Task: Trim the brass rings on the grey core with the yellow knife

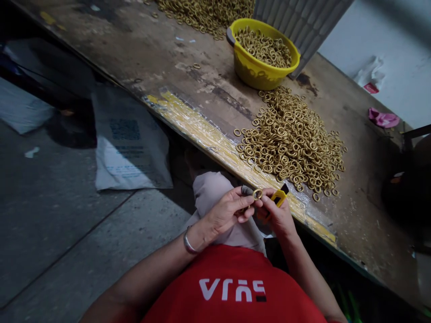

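My left hand (231, 209), with a dark covering on one fingertip, holds a gold-coloured ring (257, 194) between its fingertips, in front of my lap. Another ring seems to be tucked lower in its fingers. Closed round a yellow cutter (279, 197) with a black end, my right hand (276, 215) has its fingertips at the right side of the same ring. Just beyond both hands, a pile of gold-coloured rings (292, 139) lies on the table (215, 89).
A yellow basin (259, 74) full of rings stands behind the pile, against a grey ridged panel (303, 27). More rings (208, 13) lie at the far edge. Taped yellow strip (202, 130) lines the table's near edge. A white sack (129, 139) is on the floor at left.
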A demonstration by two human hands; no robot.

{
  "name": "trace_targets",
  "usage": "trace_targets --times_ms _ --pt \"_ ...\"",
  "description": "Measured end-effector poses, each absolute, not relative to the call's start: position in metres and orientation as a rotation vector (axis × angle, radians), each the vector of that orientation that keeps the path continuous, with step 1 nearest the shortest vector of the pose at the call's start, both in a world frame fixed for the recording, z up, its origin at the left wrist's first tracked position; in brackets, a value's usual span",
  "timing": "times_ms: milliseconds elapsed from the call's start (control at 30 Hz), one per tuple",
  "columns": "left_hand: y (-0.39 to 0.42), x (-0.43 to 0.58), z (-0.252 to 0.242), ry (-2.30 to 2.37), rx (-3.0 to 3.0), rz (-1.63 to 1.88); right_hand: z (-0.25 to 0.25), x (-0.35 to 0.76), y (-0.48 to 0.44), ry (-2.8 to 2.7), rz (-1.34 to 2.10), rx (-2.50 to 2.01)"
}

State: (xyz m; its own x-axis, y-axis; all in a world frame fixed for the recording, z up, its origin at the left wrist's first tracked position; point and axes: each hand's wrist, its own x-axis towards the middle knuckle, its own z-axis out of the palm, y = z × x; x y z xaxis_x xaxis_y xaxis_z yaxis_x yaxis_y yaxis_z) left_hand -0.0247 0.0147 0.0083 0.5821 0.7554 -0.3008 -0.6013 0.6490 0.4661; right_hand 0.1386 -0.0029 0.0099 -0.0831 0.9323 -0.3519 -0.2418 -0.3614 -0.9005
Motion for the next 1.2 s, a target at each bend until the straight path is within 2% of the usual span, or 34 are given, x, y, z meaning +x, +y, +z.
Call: trace_targets --times_ms 267,467,733,1033,1200 --pt "0.015 -0.026 0.01 0.572 0.383 0.79 0.023 0.146 0.002 -1.393 1.331 -1.443" --pt "0.014 -0.025 0.005 0.65 0.479 0.771 0.029 0.142 0.005 -1.654 1.149 -1.419" --pt "0.008 -0.028 -0.002 0.846 0.841 0.859 0.025 0.148 0.001 -2.174 0.57 -1.571" --pt "0.011 -0.037 0.012 0.829 1.201 0.921 0.027 0.138 0.002 -2.376 0.251 -1.843" --pt "0.003 -0.048 0.034 0.621 1.343 0.855 0.027 0.158 0.02 -2.248 0.072 -2.283"
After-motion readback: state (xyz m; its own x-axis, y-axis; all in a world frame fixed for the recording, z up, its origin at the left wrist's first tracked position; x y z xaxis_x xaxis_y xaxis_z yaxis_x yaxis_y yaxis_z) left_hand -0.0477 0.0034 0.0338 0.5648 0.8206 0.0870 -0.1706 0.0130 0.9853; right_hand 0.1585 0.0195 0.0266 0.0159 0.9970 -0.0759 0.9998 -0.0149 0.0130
